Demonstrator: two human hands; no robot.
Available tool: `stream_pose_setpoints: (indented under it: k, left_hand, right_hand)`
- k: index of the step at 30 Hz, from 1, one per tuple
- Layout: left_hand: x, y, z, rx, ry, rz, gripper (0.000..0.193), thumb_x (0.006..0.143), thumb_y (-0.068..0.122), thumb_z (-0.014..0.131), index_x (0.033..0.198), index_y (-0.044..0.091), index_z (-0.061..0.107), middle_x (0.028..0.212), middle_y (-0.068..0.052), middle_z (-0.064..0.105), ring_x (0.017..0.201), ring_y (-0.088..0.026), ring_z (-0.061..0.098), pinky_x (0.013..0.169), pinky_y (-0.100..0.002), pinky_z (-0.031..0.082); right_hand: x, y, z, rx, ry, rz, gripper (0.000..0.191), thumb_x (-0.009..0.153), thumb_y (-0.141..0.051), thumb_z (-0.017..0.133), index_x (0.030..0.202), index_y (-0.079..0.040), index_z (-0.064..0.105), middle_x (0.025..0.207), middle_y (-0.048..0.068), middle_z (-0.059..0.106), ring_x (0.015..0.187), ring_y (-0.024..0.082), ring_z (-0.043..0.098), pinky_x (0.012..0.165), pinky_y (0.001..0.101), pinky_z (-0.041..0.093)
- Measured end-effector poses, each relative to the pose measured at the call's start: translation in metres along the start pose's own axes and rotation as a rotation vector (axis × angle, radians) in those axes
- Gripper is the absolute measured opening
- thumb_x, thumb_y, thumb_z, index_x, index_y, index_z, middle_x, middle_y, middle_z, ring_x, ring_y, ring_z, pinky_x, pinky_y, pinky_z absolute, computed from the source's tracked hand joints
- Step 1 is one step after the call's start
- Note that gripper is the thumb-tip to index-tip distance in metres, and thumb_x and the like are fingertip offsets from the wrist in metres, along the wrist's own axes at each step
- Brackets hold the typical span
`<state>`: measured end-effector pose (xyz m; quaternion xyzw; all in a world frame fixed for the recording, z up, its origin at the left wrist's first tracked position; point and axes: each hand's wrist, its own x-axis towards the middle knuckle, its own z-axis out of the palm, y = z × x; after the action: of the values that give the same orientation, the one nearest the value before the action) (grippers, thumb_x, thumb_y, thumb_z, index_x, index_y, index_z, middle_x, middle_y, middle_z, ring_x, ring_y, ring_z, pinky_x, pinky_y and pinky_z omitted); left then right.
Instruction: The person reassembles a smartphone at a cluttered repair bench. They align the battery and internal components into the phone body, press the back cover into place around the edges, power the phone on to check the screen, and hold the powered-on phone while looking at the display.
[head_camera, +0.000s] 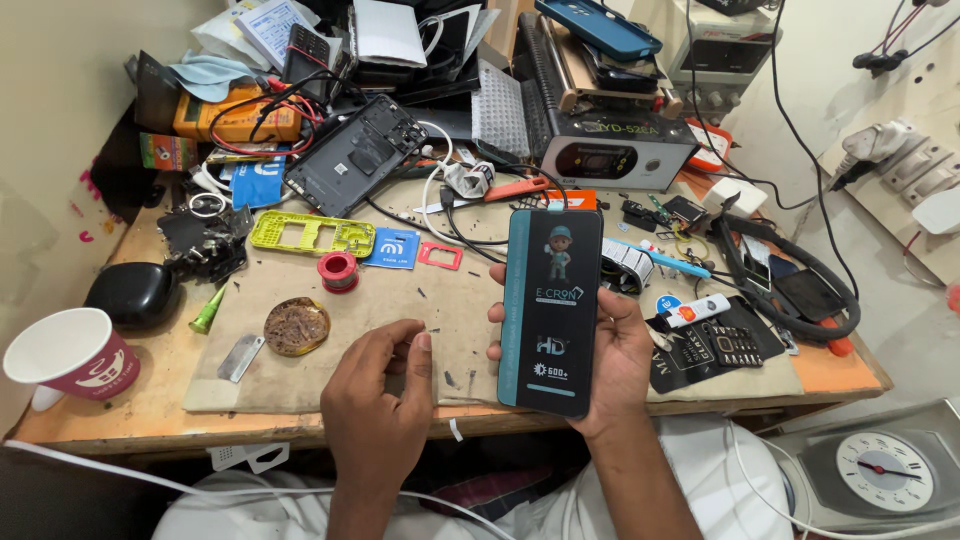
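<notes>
A thin clear film (420, 372) is pinched between the fingers of the left hand (378, 400). A dark phone-shaped package (551, 310), upright above the table (300, 425) edge, is grasped by the right hand (620, 365). The unpacking step seems in hand; careful alignment would be needed. Farther, an opened phone (352, 155) lies.

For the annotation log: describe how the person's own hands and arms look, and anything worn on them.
Both the left hand and the right hand are bare: no gloves, rings, watch or bands show. Both forearms are uncovered down to the frame's edge, no sleeves in view. Fingernails are short.
</notes>
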<state>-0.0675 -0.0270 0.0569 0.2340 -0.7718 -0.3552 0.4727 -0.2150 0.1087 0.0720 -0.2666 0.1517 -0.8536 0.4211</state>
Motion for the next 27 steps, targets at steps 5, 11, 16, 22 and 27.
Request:
stream_pose_setpoints:
  k: [5, 11, 16, 22, 27]
  left_hand:
    - [-0.0005, 0.0003, -0.0002, 0.005, 0.008, 0.002, 0.015, 0.093, 0.014, 0.072, 0.102, 0.002, 0.073, 0.087, -0.010, 0.074, 0.072, -0.020, 0.071, 0.066, -0.032, 0.057]
    - [-0.0003, -0.0012, -0.0007, 0.008, 0.006, 0.004, 0.015, 0.093, 0.014, 0.071, 0.103, 0.002, 0.073, 0.088, -0.010, 0.074, 0.072, -0.019, 0.071, 0.067, -0.032, 0.057]
    - [-0.0011, -0.0013, 0.0015, 0.014, 0.001, 0.000, 0.015, 0.093, 0.015, 0.071, 0.102, 0.003, 0.073, 0.087, -0.009, 0.074, 0.072, -0.019, 0.071, 0.066, -0.032, 0.057]
    - [-0.0010, -0.0017, 0.0016, 0.008, 0.001, -0.004, 0.016, 0.094, 0.015, 0.071, 0.103, 0.003, 0.073, 0.087, -0.009, 0.074, 0.073, -0.019, 0.071, 0.067, -0.032, 0.057]
    - [-0.0012, -0.0026, 0.0017, 0.007, -0.002, 0.001, 0.015, 0.093, 0.015, 0.071, 0.103, 0.003, 0.073, 0.087, -0.009, 0.074, 0.073, -0.020, 0.071, 0.067, -0.032, 0.057]
  right_hand:
    - [-0.0005, 0.0008, 0.0015, -0.048, 0.062, -0.015, 0.073, 0.100, -0.037, 0.047, 0.157, 0.009, 0.039, 0.150, 0.038, 0.048, 0.118, 0.045, 0.064, 0.091, 0.0595, 0.058]
    - [0.0002, 0.0003, 0.0017, -0.128, 0.105, -0.030, 0.075, 0.097, -0.039, 0.050, 0.154, 0.009, 0.041, 0.147, 0.038, 0.050, 0.116, 0.045, 0.064, 0.090, 0.0604, 0.058]
    - [0.0005, -0.0009, -0.0015, -0.138, 0.106, -0.023, 0.077, 0.095, -0.041, 0.051, 0.153, 0.009, 0.042, 0.147, 0.037, 0.050, 0.117, 0.045, 0.065, 0.090, 0.0612, 0.058]
    - [-0.0005, -0.0005, -0.0050, -0.110, 0.100, -0.020, 0.076, 0.097, -0.042, 0.053, 0.155, 0.007, 0.042, 0.148, 0.037, 0.050, 0.118, 0.044, 0.065, 0.091, 0.0604, 0.058]
    - [-0.0007, -0.0002, -0.0033, -0.115, 0.079, -0.017, 0.077, 0.097, -0.042, 0.052, 0.155, 0.006, 0.041, 0.150, 0.036, 0.049, 0.120, 0.044, 0.063, 0.093, 0.0607, 0.057]
